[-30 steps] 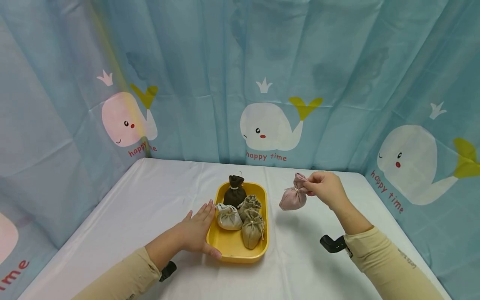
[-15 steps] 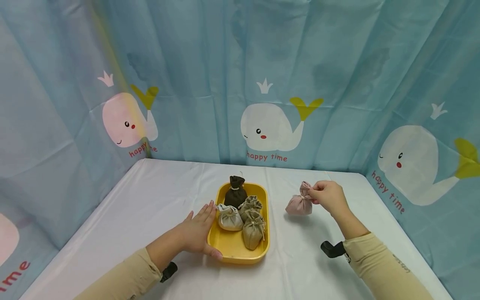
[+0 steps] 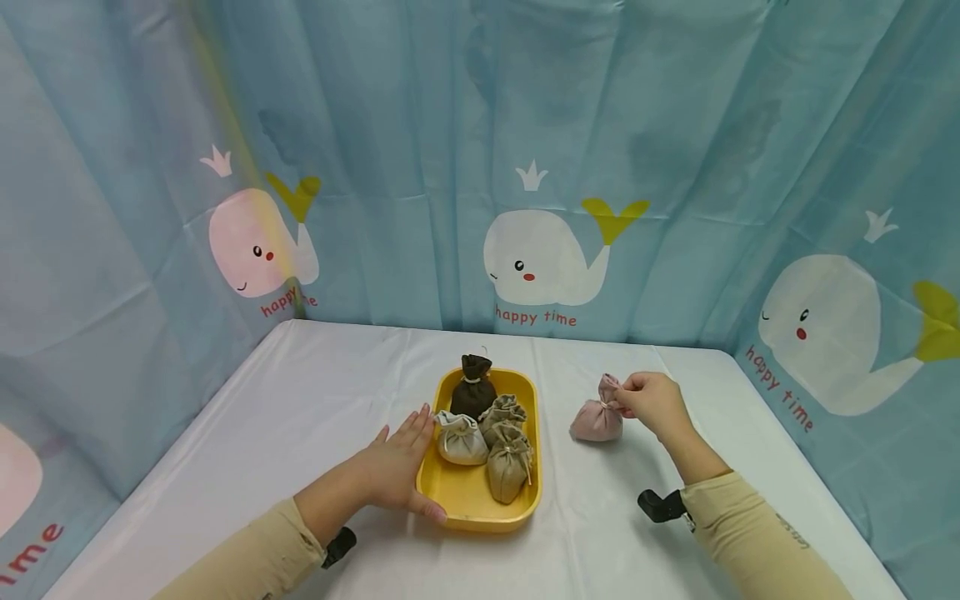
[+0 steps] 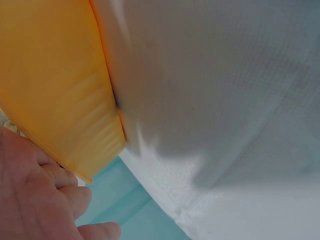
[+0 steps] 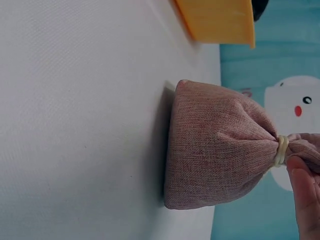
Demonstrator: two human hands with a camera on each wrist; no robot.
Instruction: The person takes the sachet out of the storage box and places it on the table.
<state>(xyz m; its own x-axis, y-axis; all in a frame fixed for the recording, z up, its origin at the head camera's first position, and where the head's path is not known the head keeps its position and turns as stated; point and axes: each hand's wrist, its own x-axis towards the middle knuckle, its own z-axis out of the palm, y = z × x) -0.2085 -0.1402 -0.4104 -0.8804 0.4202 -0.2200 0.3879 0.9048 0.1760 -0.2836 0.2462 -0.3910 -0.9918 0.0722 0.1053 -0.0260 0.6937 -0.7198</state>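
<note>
My right hand (image 3: 654,407) pinches the gathered neck of a pink cloth drawstring pouch (image 3: 597,422), right of the yellow tray (image 3: 472,523). In the right wrist view the pink pouch (image 5: 220,147) hangs upright with a pale cord round its neck; whether its base touches the table I cannot tell. My left hand (image 3: 386,471) rests on the tray's left rim, fingers straight and thumb at the near corner. Inside the tray sit a dark brown pouch (image 3: 472,400), a cream pouch (image 3: 461,442) and two olive-beige pouches, one nearer (image 3: 508,475) and one behind it (image 3: 501,412).
A white cloth covers the table (image 3: 337,367). Blue curtains (image 3: 390,167) with printed whales hang behind it and at both sides. A black wrist-camera mount (image 3: 660,506) juts from the right sleeve, and another (image 3: 340,547) from the left one.
My right hand has lowered the pink pouch to table level and shifted it slightly right. The left hand and the tray have stayed put.
</note>
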